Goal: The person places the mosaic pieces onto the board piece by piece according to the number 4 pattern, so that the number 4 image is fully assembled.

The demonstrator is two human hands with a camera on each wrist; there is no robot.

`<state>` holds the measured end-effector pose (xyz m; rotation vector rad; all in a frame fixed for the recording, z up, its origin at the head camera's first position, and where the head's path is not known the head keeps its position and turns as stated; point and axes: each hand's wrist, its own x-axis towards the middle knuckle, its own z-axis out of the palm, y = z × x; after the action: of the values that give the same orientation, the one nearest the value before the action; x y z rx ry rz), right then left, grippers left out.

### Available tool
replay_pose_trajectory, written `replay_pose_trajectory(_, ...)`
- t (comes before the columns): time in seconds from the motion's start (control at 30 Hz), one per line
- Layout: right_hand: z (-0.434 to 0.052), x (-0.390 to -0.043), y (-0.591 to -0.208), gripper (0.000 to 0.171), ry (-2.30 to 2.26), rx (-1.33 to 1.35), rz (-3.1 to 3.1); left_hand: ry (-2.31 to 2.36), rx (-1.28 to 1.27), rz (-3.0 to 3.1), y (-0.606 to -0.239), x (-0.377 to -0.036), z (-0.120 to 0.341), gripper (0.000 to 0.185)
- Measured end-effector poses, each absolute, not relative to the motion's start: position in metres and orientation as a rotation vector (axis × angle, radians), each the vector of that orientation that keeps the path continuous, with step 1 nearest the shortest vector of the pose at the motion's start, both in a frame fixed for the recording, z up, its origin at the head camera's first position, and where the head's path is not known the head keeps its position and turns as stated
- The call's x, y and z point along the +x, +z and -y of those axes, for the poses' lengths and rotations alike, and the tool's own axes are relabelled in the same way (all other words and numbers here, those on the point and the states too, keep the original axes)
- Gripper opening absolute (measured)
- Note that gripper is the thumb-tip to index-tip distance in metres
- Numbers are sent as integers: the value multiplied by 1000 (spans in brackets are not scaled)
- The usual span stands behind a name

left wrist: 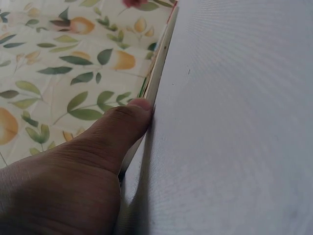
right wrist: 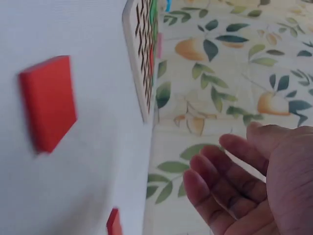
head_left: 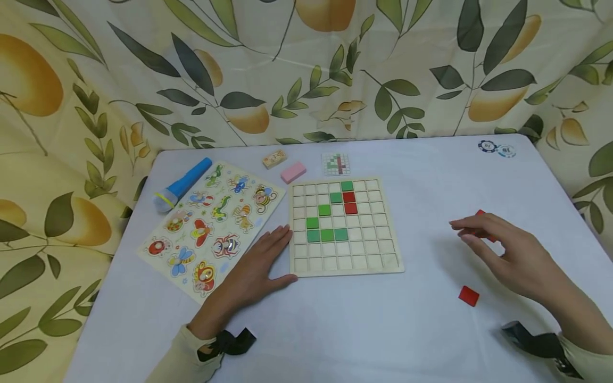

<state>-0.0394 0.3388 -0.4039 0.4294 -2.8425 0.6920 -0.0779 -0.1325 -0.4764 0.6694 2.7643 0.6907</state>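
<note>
A square wooden grid board [head_left: 394, 264] lies on the table with several green tiles [head_left: 327, 234] and two red tiles [head_left: 350, 208] in its cells. My left hand [head_left: 256, 266] rests at the board's left edge, its fingers extended and the thumb [left wrist: 129, 117] touching near the lower left corner. Off to the right, my right hand [head_left: 514, 255] hovers with loosely bent fingers [right wrist: 215, 183] and nothing between them. Beneath it is red, partly hidden by the fingers. A loose red tile [head_left: 469, 296] lies on the cloth nearer me, large in the right wrist view [right wrist: 51, 103].
Left of the board lies an insect picture board [head_left: 210, 234], with a blue toy microphone [head_left: 184, 183] beside it. Behind the grid stand a small pattern card [head_left: 336, 164], a pink block [head_left: 293, 172] and a beige block [head_left: 274, 159]. Round printed tokens [head_left: 496, 148] lie at the far right.
</note>
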Motion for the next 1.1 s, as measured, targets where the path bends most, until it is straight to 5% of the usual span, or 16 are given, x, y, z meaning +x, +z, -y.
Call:
replay_pose_trajectory(0.63,-368,31,-466,76,794,485,2965,682,644,-2766,-477,-76,133,98)
replay_pose_trajectory(1.1,-372,26,-468,65,762,404,2882,689,654,-2766,-477,-79,131,98)
